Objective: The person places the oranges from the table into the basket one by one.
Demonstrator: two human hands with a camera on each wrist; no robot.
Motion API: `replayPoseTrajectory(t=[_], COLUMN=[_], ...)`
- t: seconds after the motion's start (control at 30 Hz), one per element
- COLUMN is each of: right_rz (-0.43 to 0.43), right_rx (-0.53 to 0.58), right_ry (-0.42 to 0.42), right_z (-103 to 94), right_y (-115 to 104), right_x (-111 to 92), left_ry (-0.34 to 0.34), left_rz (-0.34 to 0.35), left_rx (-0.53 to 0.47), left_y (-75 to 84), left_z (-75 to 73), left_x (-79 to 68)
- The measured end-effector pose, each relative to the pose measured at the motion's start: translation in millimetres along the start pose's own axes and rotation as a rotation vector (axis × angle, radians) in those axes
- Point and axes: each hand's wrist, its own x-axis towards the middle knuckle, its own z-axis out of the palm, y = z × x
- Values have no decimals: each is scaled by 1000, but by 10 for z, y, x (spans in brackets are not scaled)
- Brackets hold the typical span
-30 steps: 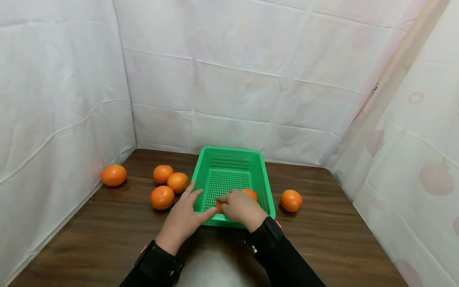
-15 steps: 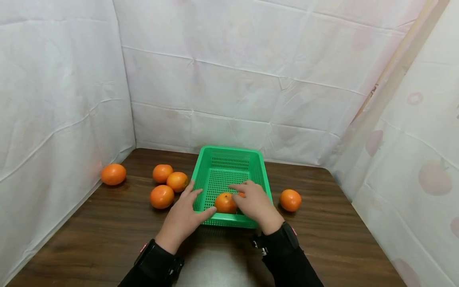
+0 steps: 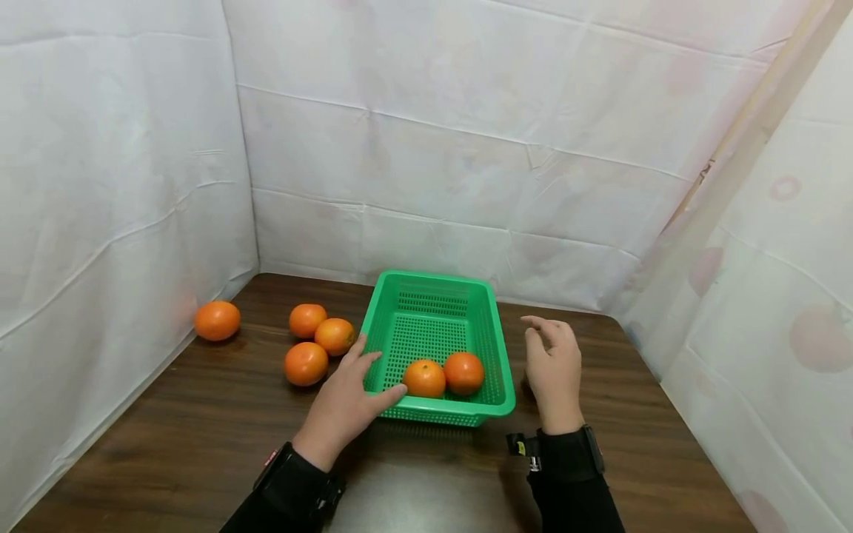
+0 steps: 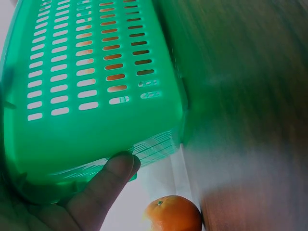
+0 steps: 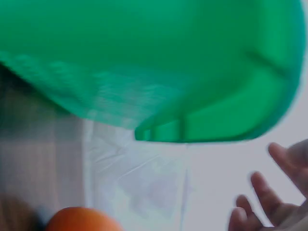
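Note:
My left hand (image 3: 349, 403) holds the near left corner of a green slotted plastic basket (image 3: 436, 409), its thumb over the front rim. In the left wrist view a finger (image 4: 120, 166) lies against the basket's outer wall. Two oranges, one on the left (image 3: 424, 379) and one on the right (image 3: 464, 373), sit side by side at the basket's near end. Right of the basket, my right hand (image 3: 556, 370) hovers with fingers apart and holds nothing. Beneath it lies another orange (image 5: 84, 220), hidden by the hand in the head view.
Left of the basket, three oranges cluster together (image 3: 306, 363) on the brown wooden table (image 3: 200, 437). A further orange (image 3: 217, 320) lies at the table's left edge. White cloth (image 3: 433, 148) hangs round the back and both sides.
My right hand has let go of the orange inside the basket, risen out and moved right, over the orange on the table. The left hand has stayed at the basket's corner.

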Motion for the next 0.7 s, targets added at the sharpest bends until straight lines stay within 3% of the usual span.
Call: replayPoseTrajectory(t=[0.1,0.23,0.33,0.43,0.57,0.7], right_rz=[-16,81,199,293,336,346], right_rx=[27,-56,-164,-274,-365,-389], right_ry=[93,76,-33,-198,-377,-435], right_z=[18,15,4,12,76,151], right_y=[131,251,328,414,533,600], right_x=[-10,3,7,-3,-27,-44], left_ry=[5,5,6,6,-3,-3], left_rz=[1,5,13,19,18,18], left_rx=[6,7,10,14,14,19], left_y=[-1,5,10,8,-3,-2], left_z=[5,-3,-12,-16,-10,-10], left_x=[-3,-3,6,17,20,11])
